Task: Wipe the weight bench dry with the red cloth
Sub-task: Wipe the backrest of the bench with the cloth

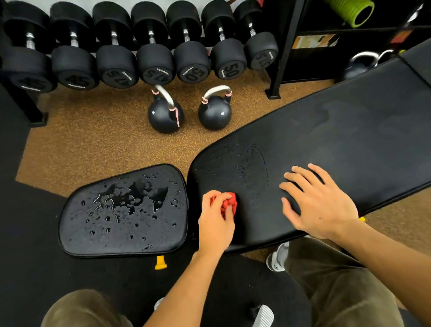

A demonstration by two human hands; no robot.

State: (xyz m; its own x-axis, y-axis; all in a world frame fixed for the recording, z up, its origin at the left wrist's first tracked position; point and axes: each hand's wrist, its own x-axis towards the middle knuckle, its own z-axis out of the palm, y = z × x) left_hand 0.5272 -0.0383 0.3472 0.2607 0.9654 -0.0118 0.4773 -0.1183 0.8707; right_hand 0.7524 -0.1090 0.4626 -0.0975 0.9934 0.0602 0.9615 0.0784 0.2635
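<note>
Red cloth point(229, 203), bunched into a tight wad, is clamped in the grip of your left hand point(215, 221) and pressed onto the near end of the long pad point(348, 132) of the bench point(428, 69), just beside the gap to the seat pad point(86, 238). Your right hand point(318, 204) lies flat on the same long pad further right, grip apart, fingers spread and holding nothing. Most of the work looks to lie ahead: a puddle of water point(132, 198) ringed by scattered beads covers the seat pad, and fine droplets and a dull haze show on the long pad around the stitched oval. The main risk is the wad itself. Balled this small, it offers little surface, so it will likely soak through fast and then push water along rather than lift it. A hard sweep across the seat pad could drive the puddle into the gap between the pads or over the edge onto the floor by your shoes. Your braced right hand rests on vinyl that may be damp, so leaning hard on it could make it slide. Opening the cloth out would probably help.
</note>
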